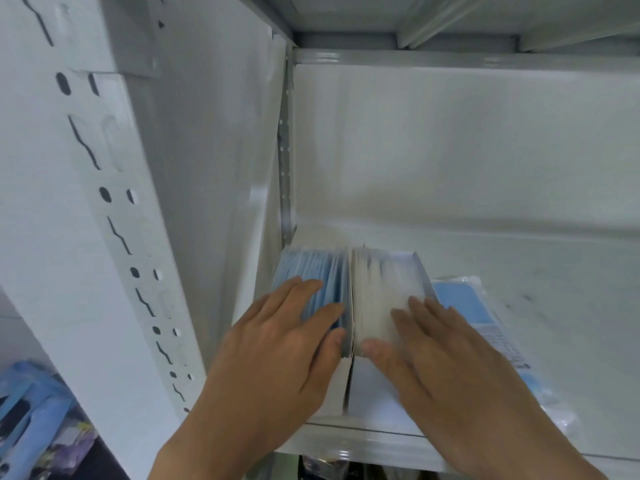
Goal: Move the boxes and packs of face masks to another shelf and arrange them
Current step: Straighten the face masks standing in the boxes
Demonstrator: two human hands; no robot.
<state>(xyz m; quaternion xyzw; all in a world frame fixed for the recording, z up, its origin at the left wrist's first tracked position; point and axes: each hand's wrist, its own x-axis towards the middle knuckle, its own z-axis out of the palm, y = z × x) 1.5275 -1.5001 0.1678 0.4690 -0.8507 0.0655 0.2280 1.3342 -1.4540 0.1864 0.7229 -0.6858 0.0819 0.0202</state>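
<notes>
We have two open boxes of face masks standing side by side on the white metal shelf (519, 265), pushed toward its left corner against the side panel. The left box (313, 289) shows blue masks on edge, the right box (384, 289) shows white ones, and their inner walls touch along a narrow seam. Just beside the right box, flat on the shelf, lies a clear pack of blue masks (467, 303) with a printed label; part of it is hidden under our right forearm.

Our left hand (277, 344) lies flat over the front of the blue box, fingers straight and spread, thumb near the seam, holding nothing. Our right hand (433, 344) rests the same way on the white box, fingers extended over the mask edges. Both look wide and relaxed, pressing or steadying rather than gripping.

We judge the work to be partway along: these three items appear already moved to this shelf, and the two boxes seem squared up against each other, so the present step looks like a final nudge into line. The pack looks less tidy, lying slightly askew and reaching the front lip, so it probably wants straightening.

Lower left, beyond the slotted upright post (114, 202), we see more blue packaging (31, 410), blurred; we cannot tell whether these are masks waiting to be carried over. Much of this shelf to the right carries nothing we can see.
</notes>
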